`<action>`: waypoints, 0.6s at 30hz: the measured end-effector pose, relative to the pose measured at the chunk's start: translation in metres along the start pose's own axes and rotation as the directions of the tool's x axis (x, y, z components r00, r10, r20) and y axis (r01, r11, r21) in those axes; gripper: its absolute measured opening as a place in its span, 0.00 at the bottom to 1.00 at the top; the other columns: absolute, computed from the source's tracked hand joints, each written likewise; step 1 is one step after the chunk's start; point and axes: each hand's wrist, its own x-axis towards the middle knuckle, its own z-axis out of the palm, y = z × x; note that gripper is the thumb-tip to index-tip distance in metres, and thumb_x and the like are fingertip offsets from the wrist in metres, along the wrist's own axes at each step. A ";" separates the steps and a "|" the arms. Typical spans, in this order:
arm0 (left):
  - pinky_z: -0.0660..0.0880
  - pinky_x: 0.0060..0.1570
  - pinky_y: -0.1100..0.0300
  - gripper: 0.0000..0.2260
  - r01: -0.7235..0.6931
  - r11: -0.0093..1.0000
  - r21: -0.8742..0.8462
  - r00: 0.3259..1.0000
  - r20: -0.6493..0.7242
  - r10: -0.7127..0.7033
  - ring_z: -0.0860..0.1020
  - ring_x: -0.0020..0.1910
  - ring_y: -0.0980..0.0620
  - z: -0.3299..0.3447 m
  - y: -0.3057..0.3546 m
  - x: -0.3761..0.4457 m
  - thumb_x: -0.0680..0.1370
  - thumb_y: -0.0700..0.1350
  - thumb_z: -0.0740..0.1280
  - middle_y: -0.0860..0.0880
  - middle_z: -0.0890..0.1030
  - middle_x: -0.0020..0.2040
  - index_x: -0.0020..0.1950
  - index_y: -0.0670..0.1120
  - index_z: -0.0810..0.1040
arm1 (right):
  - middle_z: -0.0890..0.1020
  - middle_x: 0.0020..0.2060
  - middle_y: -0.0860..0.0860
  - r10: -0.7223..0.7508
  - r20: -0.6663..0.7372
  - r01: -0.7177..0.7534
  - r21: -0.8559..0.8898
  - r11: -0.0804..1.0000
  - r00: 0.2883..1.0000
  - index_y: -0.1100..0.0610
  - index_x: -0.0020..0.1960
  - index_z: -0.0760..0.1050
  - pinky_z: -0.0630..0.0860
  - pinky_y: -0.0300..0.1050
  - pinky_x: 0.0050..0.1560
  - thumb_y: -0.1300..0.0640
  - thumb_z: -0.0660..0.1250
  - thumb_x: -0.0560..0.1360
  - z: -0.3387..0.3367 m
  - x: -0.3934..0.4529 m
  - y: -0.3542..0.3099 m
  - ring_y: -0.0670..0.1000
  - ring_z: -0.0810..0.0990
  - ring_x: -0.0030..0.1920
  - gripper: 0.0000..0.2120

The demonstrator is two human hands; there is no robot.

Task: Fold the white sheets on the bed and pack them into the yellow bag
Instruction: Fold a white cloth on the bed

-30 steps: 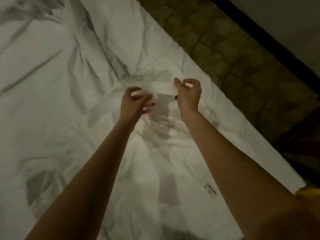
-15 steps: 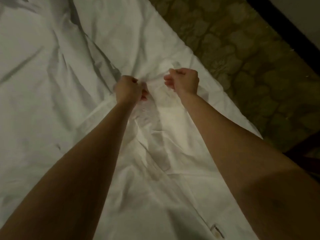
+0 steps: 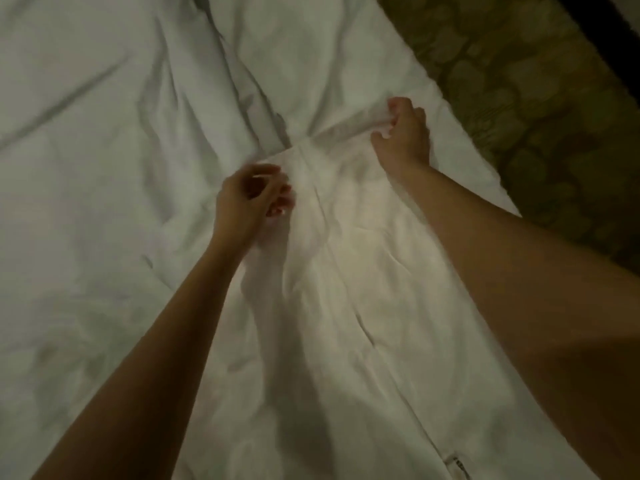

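A crumpled white sheet (image 3: 346, 271) lies across the bed, with a folded edge running between my hands. My right hand (image 3: 403, 136) grips a bunched part of that edge near the bed's right side, fingers curled round the fabric. My left hand (image 3: 249, 202) is lower and to the left, thumb and curled fingers closed on the sheet's edge; blur hides the exact hold. The yellow bag is out of view.
More white bedding (image 3: 86, 168) covers the left and far part of the bed. A dark patterned carpet (image 3: 536, 98) runs along the bed's right edge. A small sewn label (image 3: 457, 465) shows on the sheet at the bottom.
My hands were close together on the sheet; they have moved apart, the left one down and left, the right one toward the bed's right edge.
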 end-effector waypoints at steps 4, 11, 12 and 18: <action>0.76 0.35 0.66 0.09 0.018 0.984 0.176 0.974 -0.225 0.022 0.81 0.35 0.57 -0.058 -0.026 -0.017 0.77 0.42 0.69 0.46 0.83 0.48 0.56 0.44 0.80 | 0.63 0.70 0.53 -0.209 0.173 0.249 -0.256 0.934 0.962 0.55 0.68 0.69 0.66 0.46 0.65 0.64 0.64 0.76 0.009 -0.029 -0.013 0.56 0.66 0.65 0.21; 0.77 0.33 0.66 0.16 0.246 0.888 0.388 0.963 -0.203 -0.178 0.79 0.33 0.53 -0.128 -0.056 -0.021 0.76 0.48 0.70 0.45 0.81 0.53 0.62 0.44 0.76 | 0.72 0.61 0.54 -0.509 0.293 0.571 -0.195 0.797 0.810 0.58 0.59 0.74 0.73 0.52 0.55 0.61 0.61 0.76 0.043 -0.084 -0.064 0.57 0.75 0.57 0.13; 0.72 0.25 0.68 0.13 0.284 0.899 0.333 0.957 -0.153 -0.245 0.77 0.28 0.55 -0.132 -0.058 -0.022 0.77 0.48 0.69 0.46 0.81 0.49 0.60 0.45 0.76 | 0.72 0.61 0.54 -0.542 0.349 0.617 -0.151 0.773 0.765 0.58 0.60 0.74 0.74 0.52 0.54 0.60 0.61 0.77 0.054 -0.095 -0.073 0.57 0.76 0.55 0.12; 0.71 0.25 0.67 0.08 0.253 0.966 0.051 0.965 -0.077 -0.249 0.80 0.27 0.56 -0.144 -0.053 -0.022 0.79 0.43 0.67 0.49 0.79 0.37 0.41 0.47 0.72 | 0.71 0.64 0.53 -0.520 0.589 0.686 -0.084 0.722 0.619 0.57 0.68 0.69 0.68 0.41 0.53 0.56 0.61 0.80 0.116 -0.136 -0.105 0.53 0.75 0.60 0.17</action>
